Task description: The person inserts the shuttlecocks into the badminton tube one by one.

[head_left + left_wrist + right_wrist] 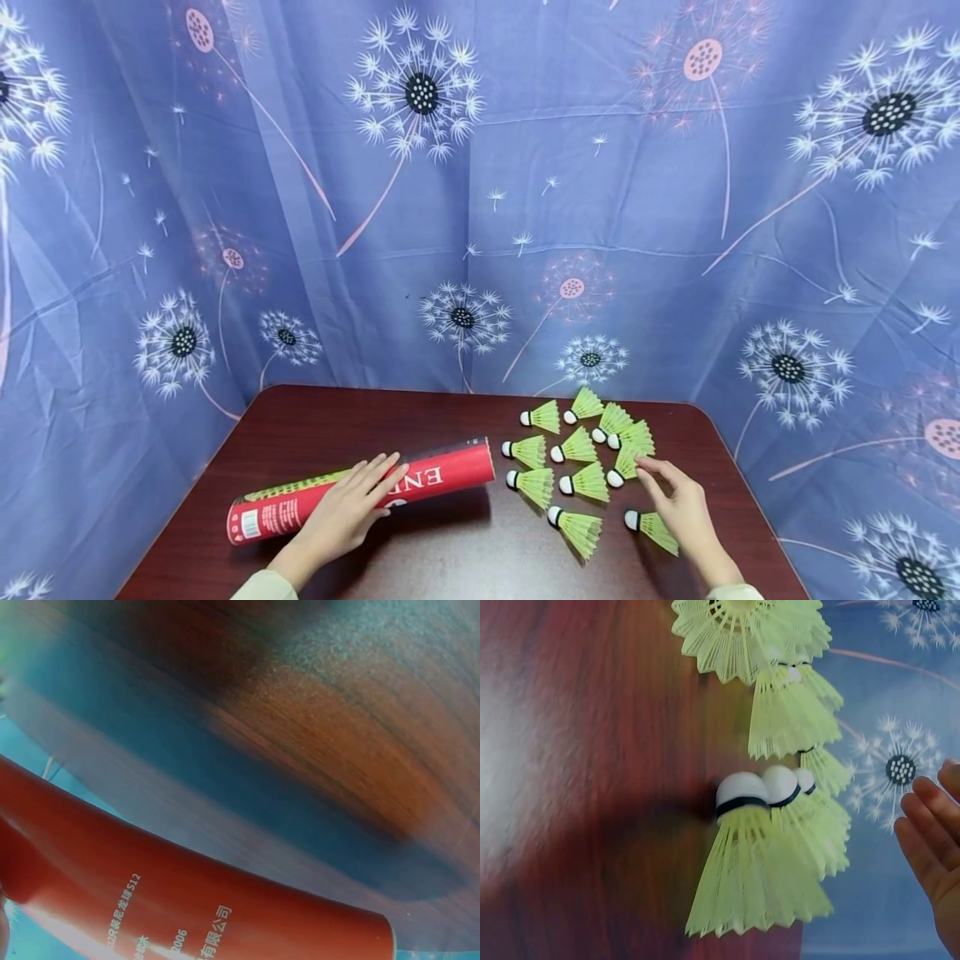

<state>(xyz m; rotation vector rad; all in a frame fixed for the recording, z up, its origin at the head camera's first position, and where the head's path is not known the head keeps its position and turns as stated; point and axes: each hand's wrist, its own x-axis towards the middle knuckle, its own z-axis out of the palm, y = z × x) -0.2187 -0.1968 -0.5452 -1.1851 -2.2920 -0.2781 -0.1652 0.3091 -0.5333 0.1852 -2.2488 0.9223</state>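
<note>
A red shuttlecock tube (450, 467) with white lettering lies slantwise on the left half of the table; its plain red side (247, 892) fills the lower left wrist view. Across the tube's middle rests my left hand (341, 504), fingers extended over the top and thumb on the near side. Over at the right, my right hand (686, 508) has its thumb and forefinger apart, fingertips overlapping the skirt of a yellow-green shuttlecock (625, 468) in the head view. The right wrist view shows these fingers (930, 832) holding nothing. Closest beneath that hand is another shuttlecock (651, 531).
Several more shuttlecocks, including one at the front (576, 532), lie on the right half of the dark red-brown table (465, 567), white heads mostly pointing left. A blue curtain (495, 208) with dandelion prints hangs behind and beside the table.
</note>
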